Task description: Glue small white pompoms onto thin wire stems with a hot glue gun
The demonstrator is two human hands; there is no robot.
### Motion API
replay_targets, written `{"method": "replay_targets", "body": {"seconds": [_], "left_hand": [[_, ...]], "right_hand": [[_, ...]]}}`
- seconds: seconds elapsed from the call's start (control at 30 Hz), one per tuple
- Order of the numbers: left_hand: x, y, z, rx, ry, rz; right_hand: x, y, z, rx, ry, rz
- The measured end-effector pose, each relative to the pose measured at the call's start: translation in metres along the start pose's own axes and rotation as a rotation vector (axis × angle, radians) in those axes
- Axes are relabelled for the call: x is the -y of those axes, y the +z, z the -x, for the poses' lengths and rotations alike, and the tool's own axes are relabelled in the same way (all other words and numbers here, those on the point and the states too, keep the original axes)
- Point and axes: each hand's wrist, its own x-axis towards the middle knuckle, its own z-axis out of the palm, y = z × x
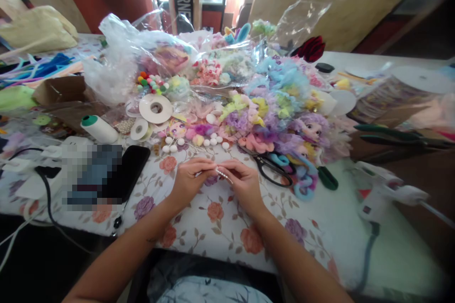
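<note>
A short string of small white beads (223, 174) runs between my two hands, just above the flowered tablecloth (199, 213). My left hand (192, 177) pinches one end with thumb and forefinger. My right hand (243, 182) is closed on the same strand, its fingertips almost touching the left ones. Part of the strand is hidden by the fingers. Just beyond the hands lie several white pom-poms (213, 141) and a doll-face piece (177, 129) with pink trim. Black-handled scissors (273, 170) rest to the right of my right hand.
Colourful ruffled trims (277, 90) and plastic bags (117, 52) are heaped at the back. A ribbon roll (155, 108), a thread cone (99, 129) and a black phone (131, 170) lie left. At right are a glue gun (384, 191), green-handled pliers (391, 135) and a large spool (391, 94).
</note>
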Motion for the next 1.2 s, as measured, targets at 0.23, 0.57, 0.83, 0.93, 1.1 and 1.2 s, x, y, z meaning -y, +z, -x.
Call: {"method": "replay_targets", "body": {"seconds": [0.23, 0.57, 0.83, 0.93, 1.1, 1.2], "left_hand": [[0.002, 0.002, 0.000, 0.056, -0.012, -0.019], [-0.001, 0.000, -0.001, 0.032, -0.061, -0.071], [0.004, -0.045, -0.026, -0.311, -0.140, -0.695], [0.002, -0.053, -0.029, -0.232, -0.208, -0.962], [0.000, -0.051, -0.028, -0.227, -0.228, -1.106], [0.003, -0.049, -0.028, -0.242, -0.098, -1.082]], "right_hand": [[0.002, 0.001, 0.000, -0.021, 0.109, -0.046], [0.001, 0.001, -0.001, -0.051, 0.133, -0.013], [0.000, 0.000, -0.003, -0.073, 0.201, 0.029], [0.001, 0.001, -0.002, -0.063, 0.221, 0.038], [0.002, 0.001, -0.002, -0.045, 0.228, 0.055], [0.000, 0.000, -0.002, -0.040, 0.217, 0.096]]}}
